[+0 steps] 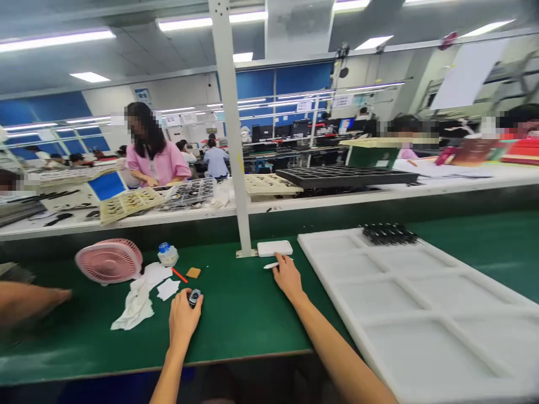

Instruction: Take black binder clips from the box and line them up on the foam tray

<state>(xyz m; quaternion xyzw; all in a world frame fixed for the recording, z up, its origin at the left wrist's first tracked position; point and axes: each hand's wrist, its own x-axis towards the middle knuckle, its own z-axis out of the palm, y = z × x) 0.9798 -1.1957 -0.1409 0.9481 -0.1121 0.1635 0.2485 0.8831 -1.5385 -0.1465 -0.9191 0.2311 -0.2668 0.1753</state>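
Note:
My left hand (183, 317) rests on the green bench (236, 314) with its fingers closed around a small dark and silver part (194, 297). My right hand (287, 279) stretches forward, its fingertips closed on the end of a white pen-like stick (273, 265) that lies on the mat. A white rectangular box (274, 248) sits just beyond the stick, at the foot of a white post (231, 129).
A large white foam tray (421, 303) with a pile of black parts (389, 233) fills the right. Left lie a crumpled white cloth (138, 297), a pink fan (109, 261), a small bottle (168, 254). Another person's arm (29, 303) enters far left; a person in pink works behind the raised conveyor.

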